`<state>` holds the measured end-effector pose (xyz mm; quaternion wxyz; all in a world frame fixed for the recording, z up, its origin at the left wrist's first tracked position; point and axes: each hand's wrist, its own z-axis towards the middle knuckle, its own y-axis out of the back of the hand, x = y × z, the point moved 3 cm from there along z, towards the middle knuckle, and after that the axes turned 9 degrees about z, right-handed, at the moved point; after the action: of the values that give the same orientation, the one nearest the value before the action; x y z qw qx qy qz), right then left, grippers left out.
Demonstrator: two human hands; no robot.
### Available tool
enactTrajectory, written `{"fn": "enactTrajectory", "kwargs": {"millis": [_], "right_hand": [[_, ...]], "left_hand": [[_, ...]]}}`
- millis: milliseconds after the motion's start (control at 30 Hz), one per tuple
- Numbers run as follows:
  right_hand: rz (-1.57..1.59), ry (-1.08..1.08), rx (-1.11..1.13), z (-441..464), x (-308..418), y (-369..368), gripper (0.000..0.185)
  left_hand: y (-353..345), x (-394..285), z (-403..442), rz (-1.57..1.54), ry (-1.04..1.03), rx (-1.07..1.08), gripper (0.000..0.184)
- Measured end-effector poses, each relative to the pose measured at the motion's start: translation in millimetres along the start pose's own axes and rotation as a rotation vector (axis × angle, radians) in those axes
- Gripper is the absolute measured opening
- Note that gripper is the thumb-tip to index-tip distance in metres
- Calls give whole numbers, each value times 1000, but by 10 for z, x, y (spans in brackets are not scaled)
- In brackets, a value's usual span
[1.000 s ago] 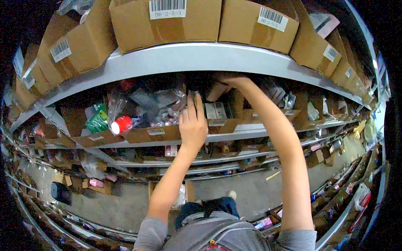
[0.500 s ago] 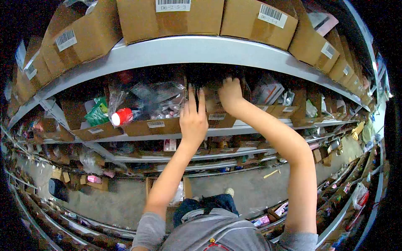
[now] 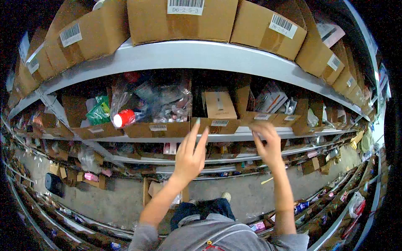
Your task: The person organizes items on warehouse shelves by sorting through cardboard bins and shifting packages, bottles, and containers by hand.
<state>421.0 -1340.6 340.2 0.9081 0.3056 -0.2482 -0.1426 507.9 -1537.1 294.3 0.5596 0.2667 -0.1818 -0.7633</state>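
Observation:
My left hand (image 3: pixel 190 157) is open, with its fingers apart, just in front of the lower shelf's open cardboard bin (image 3: pixel 220 126). Inside that bin lies a small brown cardboard box (image 3: pixel 220 105), tilted, with a dark mark on its top. My right hand (image 3: pixel 268 144) is farther right, by the shelf edge (image 3: pixel 247 134). It is slightly blurred, and its fingers are parted with nothing visible in them. Left of the bin, another bin holds clear plastic bags (image 3: pixel 167 98) of small items and a red-and-white container (image 3: pixel 123 118).
Labelled cardboard boxes (image 3: pixel 184 25) line the upper shelf, whose pale metal beam (image 3: pixel 201 54) runs above the bins. A green packet (image 3: pixel 99 113) lies in a left bin. An open carton (image 3: pixel 146 192) is on the floor near my legs, and a black object (image 3: pixel 54 184) stands farther left.
Both hands have come out of the bin toward me, the right one also moving rightward and opening from a bent-finger pose. The small cardboard box in the bin is now visible.

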Motion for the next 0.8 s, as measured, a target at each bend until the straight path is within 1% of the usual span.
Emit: {"fn": "enactTrajectory", "kwargs": {"millis": [67, 100, 133, 167, 200, 233, 300, 333, 400, 433, 467, 500, 533, 567, 600, 633, 667, 700, 733, 767, 800], "right_hand": [[52, -270, -10, -486, -190, -33, 14], [77, -306, -52, -706, -280, -46, 14], [102, -343, -93, -932, -364, -63, 14], [138, -501, -128, -1202, -453, -93, 13], [174, -659, -165, -1465, -526, -133, 13], [150, -691, -177, -1674, -575, -181, 13], [96, -715, -180, -1929, -601, -237, 13], [97, -717, -178, -1904, -582, -234, 13], [253, -779, -196, -1819, -542, -234, 12], [210, -656, -255, -1657, -543, -222, 11], [281, -643, -281, -1485, -543, -180, 11], [300, -539, -295, -1043, -288, -65, 11], [412, -395, -323, -667, -125, -35, 11], [333, -249, -193, -355, -18, 28, 11], [301, -92, -100, -13, 103, 27, 15], [242, 9, 2, 316, 180, -13, 19], [181, 111, 104, 606, 213, -83, 23], [129, 171, 222, 819, 142, -240, 30], [76, 231, 340, 968, 38, -393, 37], [75, 230, 337, 1091, -57, -450, 37], [-55, 135, 681, 1153, -173, -599, 44]], "left_hand": [[15, 6, -346, -8, 22, 70, 43], [-33, 56, -550, 11, 36, 96, 45], [-93, 139, -770, 1, 177, 225, 43], [-153, 237, -1034, -9, 318, 354, 41], [-240, 365, -1373, 65, 341, 346, 42], [-284, 476, -1694, 139, 363, 336, 42], [-199, 585, -2177, 200, 526, 559, 41], [-164, 638, -2381, 201, 528, 562, 41], [-160, 757, -2734, 251, 656, 824, 41], [-132, 755, -2720, 256, 657, 830, 41], [-104, 758, -2697, 273, 663, 833, 40], [-82, 760, -2664, 288, 668, 837, 40], [-106, 772, -2624, 291, 668, 844, 40], [-164, 789, -2546, 278, 620, 771, 39], [-213, 795, -2483, 263, 571, 698, 39], [-263, 807, -2457, 263, 570, 702, 39], [-305, 795, -2407, 242, 478, 633, 38], [-325, 757, -2368, 221, 386, 562, 37], [-335, 712, -2353, 220, 384, 563, 37], [-346, 654, -2323, 205, 391, 558, 37], [-349, 594, -2288, 192, 399, 553, 37]]}}
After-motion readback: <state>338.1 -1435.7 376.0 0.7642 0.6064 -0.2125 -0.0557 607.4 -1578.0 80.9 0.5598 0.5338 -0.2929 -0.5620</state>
